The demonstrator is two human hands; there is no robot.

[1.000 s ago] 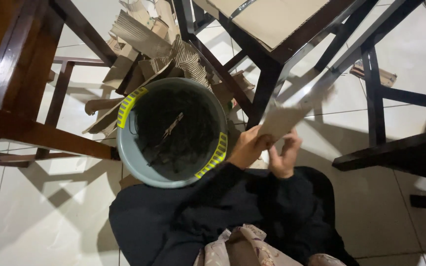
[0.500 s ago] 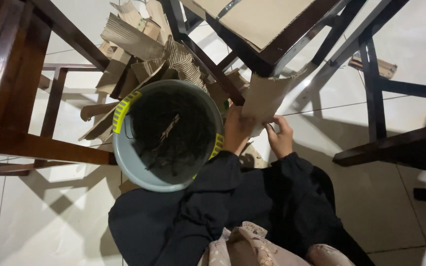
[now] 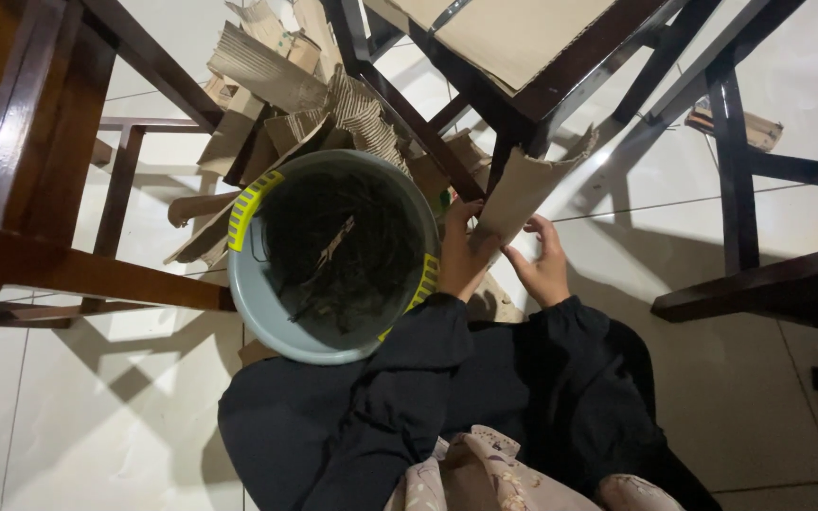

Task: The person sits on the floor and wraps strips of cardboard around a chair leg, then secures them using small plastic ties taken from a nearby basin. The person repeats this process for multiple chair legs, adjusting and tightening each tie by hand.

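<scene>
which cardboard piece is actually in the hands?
The tall strip right of the bucket, between left hand and right hand; the other scraps lie piled behind the bucket.

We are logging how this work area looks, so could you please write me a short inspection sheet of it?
Surface: pale tiled floor, with hard shadows.
Job's things: a torn cardboard strip held upright; a grey bucket with yellow handle grips, dark debris inside.
Clutter: a pile of cardboard scraps behind the bucket; one scrap lies apart near a chair leg.
Grippers: left hand grips the strip's lower edge; right hand touches it from the other side, fingers spread.
Cables: nothing seen.
Surroundings: dark wooden chairs all round, one with a beige seat panel.
</scene>
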